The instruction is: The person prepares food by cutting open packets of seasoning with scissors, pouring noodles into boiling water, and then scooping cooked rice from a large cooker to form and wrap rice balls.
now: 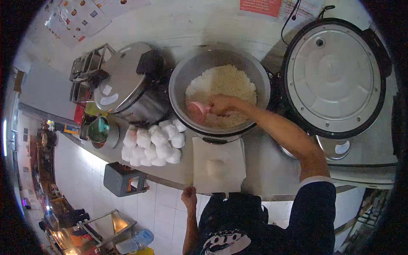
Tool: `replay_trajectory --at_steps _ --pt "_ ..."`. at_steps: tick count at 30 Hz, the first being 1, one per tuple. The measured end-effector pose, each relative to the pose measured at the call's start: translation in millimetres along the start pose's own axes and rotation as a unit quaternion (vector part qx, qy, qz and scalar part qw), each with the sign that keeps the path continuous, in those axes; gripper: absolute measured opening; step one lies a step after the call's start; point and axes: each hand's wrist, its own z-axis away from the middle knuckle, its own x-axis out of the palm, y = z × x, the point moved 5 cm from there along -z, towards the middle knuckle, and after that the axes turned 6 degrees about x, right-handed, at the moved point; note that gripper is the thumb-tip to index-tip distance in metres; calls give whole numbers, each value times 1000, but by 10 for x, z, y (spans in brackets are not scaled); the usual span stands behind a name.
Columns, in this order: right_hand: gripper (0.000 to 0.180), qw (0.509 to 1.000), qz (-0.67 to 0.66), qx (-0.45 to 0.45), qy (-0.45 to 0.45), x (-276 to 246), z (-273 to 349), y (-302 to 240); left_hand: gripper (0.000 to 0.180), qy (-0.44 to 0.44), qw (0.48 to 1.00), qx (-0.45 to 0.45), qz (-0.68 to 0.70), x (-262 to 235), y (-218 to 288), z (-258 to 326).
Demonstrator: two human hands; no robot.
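My right hand point(222, 104) reaches into the big rice cooker pot point(182, 76) and grips a pink rice paddle point(198, 112) whose blade lies on the cooked rice point(223, 83). My left hand point(189, 197) hangs at the counter's front edge, fingers curled, just below a white sheet point(219, 163) lying flat with a small mound of rice on it. Wrapped white rice balls point(154, 143) are heaped to the left of the sheet.
A closed steel rice cooker point(123, 83) stands left of the pot. Another large cooker with its lid open point(335, 76) fills the right side. A small metal cup point(102, 132) sits at the counter's left end, above a grey box point(124, 179). White tiled floor lies below.
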Motion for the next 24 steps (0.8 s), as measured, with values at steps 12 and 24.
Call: replay_trajectory --at_steps 12,24 --pt "50 903 -381 -12 199 1273 2521 -82 15 -104 957 -174 207 -9 -385 88" --pt "61 888 35 29 457 4124 1230 307 27 -79 945 -187 256 28 -343 86"
